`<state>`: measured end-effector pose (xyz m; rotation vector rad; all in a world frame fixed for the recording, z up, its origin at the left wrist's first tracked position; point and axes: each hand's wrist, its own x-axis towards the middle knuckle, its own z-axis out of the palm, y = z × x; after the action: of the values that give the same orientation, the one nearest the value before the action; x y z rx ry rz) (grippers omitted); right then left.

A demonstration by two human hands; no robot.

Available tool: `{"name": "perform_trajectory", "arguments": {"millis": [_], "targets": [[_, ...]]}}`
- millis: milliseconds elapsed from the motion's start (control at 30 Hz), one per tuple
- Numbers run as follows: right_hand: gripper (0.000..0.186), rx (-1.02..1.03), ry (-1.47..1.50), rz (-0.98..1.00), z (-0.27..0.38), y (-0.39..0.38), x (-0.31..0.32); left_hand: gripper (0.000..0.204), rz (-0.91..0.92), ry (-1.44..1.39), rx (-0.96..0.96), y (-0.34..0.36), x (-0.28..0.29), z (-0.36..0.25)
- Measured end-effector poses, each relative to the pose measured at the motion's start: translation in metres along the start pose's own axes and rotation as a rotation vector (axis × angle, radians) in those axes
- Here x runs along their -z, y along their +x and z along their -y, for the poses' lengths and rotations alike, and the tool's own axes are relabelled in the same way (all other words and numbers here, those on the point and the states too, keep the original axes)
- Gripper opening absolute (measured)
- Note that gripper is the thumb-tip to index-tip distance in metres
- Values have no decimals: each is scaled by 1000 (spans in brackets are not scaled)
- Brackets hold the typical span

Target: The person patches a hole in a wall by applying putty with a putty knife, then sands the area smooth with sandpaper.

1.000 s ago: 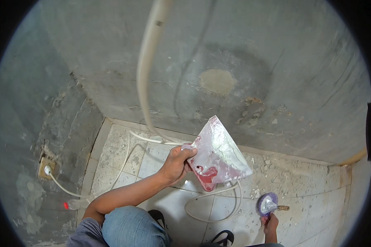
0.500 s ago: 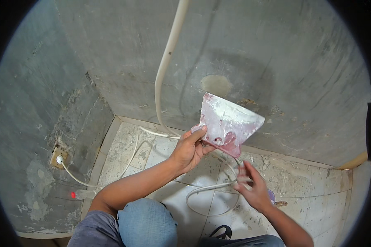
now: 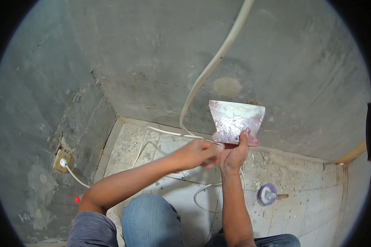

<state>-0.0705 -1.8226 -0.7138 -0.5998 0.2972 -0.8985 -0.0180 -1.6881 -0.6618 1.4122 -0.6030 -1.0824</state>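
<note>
My right hand (image 3: 234, 158) grips a pink plastic putty spreader (image 3: 238, 119) by its lower edge, thumb laid on its face. The wide, trapezoid spreader is smeared with shiny white paste and stands upright in front of the wall. Close by on the left, my left hand (image 3: 200, 155) is closed with curled, slightly blurred fingers at the heel of the right hand. What those fingers hold, if anything, is hidden. Right of my right forearm, a purple tub (image 3: 259, 201) of white paste sits on the floor, a brown-handled tool (image 3: 282, 196) lying across its rim.
A thick pale hose (image 3: 218, 57) hangs before the grey wall (image 3: 144, 37). White cable (image 3: 204, 203) loops over the tiled floor (image 3: 181, 197), which is strewn with crumbs of debris. On the left wall, a plug (image 3: 63, 162) sits in a socket. A red-tipped object (image 3: 77, 200) shows below it.
The spreader has passed from my left hand to my right and turned level, wide edge up. My left hand has let go and closed beside it. The view has shifted, revealing the tub.
</note>
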Motion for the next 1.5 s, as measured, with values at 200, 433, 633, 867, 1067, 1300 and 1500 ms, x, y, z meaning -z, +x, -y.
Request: {"name": "perform_trajectory", "arguments": {"millis": [200,433,633,867,1067,1300,1500], "targets": [[30,156,-254,-26,-4,13,10,39,-660,983,-202,-63,55,-28],[46,455,-950,-127,-5,18,-10,65,-433,596,-856,-27,70,-30],[48,560,-1125,-148,-10,25,-29,58,-339,152,-746,-41,72,-21],[46,654,-1244,-150,-18,25,-46,71,-500,4,-849,-65,96,-23],[44,727,-1321,-177,-34,23,-70,70,-469,-107,-886,-71,106,-17],[38,661,-1424,-213,-74,28,-119,75,-466,-139,-869,-78,117,-15],[72,779,-1742,-360,-131,51,-161,79,-408,-242,-899,-87,125,-15]]}}
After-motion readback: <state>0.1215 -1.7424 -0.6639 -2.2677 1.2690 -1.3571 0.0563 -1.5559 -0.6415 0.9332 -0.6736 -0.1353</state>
